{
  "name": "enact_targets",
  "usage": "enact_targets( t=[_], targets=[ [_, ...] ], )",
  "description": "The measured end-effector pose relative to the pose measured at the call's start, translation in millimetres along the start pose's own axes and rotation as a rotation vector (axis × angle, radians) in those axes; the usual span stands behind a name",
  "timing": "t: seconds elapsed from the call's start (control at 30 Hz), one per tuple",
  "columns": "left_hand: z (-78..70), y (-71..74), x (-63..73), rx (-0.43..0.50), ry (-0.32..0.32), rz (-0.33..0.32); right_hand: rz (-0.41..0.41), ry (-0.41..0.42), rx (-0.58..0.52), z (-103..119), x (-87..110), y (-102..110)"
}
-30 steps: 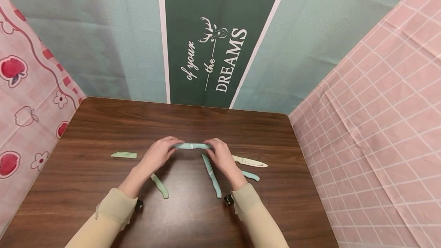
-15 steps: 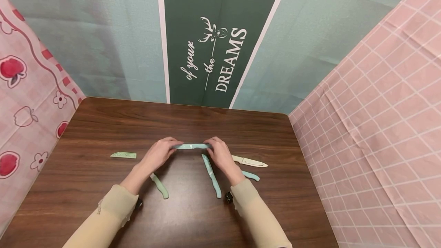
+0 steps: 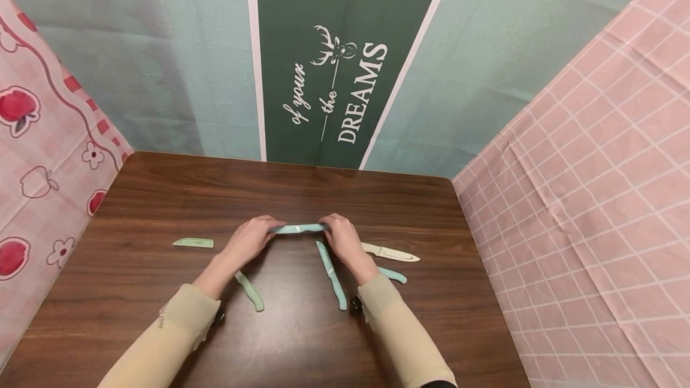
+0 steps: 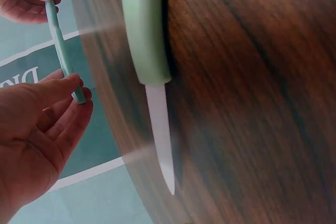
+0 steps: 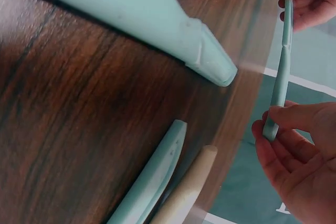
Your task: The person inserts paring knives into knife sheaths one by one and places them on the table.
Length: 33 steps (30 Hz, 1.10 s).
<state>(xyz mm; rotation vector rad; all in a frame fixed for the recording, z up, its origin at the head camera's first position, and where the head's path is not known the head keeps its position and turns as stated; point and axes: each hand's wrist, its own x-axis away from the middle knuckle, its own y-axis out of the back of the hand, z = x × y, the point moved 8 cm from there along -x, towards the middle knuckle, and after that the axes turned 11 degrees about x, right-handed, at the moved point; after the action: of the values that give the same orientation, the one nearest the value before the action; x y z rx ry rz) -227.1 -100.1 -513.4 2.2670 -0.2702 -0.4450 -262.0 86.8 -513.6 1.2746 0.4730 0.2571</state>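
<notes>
A light blue sheathed knife is held level above the table, between my two hands. My left hand pinches its sheath end between thumb and fingers. The handle end is gripped by my right hand. Both wrist views show the same held knife off the surface. Below my left forearm lies a green knife with its pale blade bare. A second blue sheathed knife lies on the table between my arms, its near part large in the right wrist view.
A loose green sheath lies at the left on the brown wooden table. Right of my right forearm are a cream sheathed knife and a blue handle, partly hidden. Fabric-covered walls stand behind and at both sides.
My forearms and cuffs shift slightly forward and the held knife tilts a little. Both hands keep their hold on it; the things on the table stay put.
</notes>
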Motion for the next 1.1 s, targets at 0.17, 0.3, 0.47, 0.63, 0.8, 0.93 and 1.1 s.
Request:
enact_targets(
  t=[0.17, 0.3, 0.47, 0.63, 0.8, 0.93, 1.1],
  targets=[
    [6.1, -6.0, -1.1, 0.002, 0.018, 0.014, -0.027, 0.008, 0.005, -3, -3.0, -4],
    [9.4, -8.9, -2.5, -0.008, 0.044, 0.033, -0.032, 0.005, 0.014, -5, -5.0, -8],
    [12.2, -11.1, -4.4, -0.033, 0.067, 0.043, -0.033, -0.003, 0.042, -4, -8.2, -9],
    [15.5, -13.7, -5.1, -0.062, 0.093, 0.050, 0.000, -0.030, 0.078, -4, -13.8, -14],
    [17.4, -15.4, -4.7, -0.074, 0.133, 0.050, 0.029, -0.065, 0.107, -6, -19.5, -22],
    [19.2, -17.3, -4.4, -0.094, 0.156, 0.045, 0.032, -0.080, 0.114, -7, -21.6, -25],
    [18.2, -18.2, -5.6, -0.128, 0.150, 0.028, 0.040, -0.078, 0.156, -6, -22.8, -27]
  ],
)
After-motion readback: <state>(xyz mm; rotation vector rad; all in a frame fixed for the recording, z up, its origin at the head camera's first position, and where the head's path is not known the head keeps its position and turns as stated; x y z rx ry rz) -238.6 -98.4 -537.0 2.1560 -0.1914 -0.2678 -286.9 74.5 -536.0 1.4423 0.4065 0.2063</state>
